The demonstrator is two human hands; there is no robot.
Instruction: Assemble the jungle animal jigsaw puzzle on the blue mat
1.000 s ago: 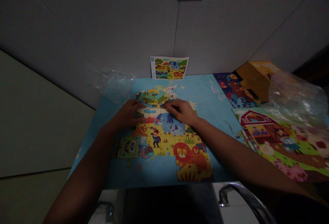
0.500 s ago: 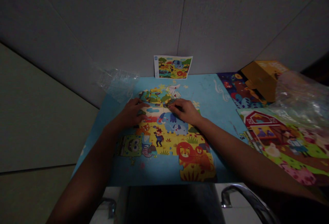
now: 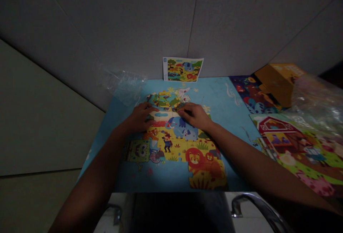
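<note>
A partly joined jigsaw puzzle (image 3: 175,145) with elephants, lions and an explorer lies on the blue table. My left hand (image 3: 141,117) rests on its upper left part, fingers spread. At the puzzle's upper edge my right hand (image 3: 197,116) has thumb and fingers pinched together on a small dark puzzle piece (image 3: 175,109), mostly covered by the fingertips. Just beyond the hands lie several loose puzzle pieces (image 3: 163,99), green and yellow, close together. A picture card (image 3: 183,69) of the full animal scene leans upright against the wall.
Crumpled clear plastic (image 3: 124,83) lies at the table's back left. To the right are a farm puzzle (image 3: 300,147), an orange open box (image 3: 278,83) and another clear plastic bag (image 3: 318,101). The blue tabletop (image 3: 166,179) ends in front of my lap.
The view has shifted slightly, so everything sits a little further right. Both hands stay at nearly the same places on the puzzle, the right one still pinched.
</note>
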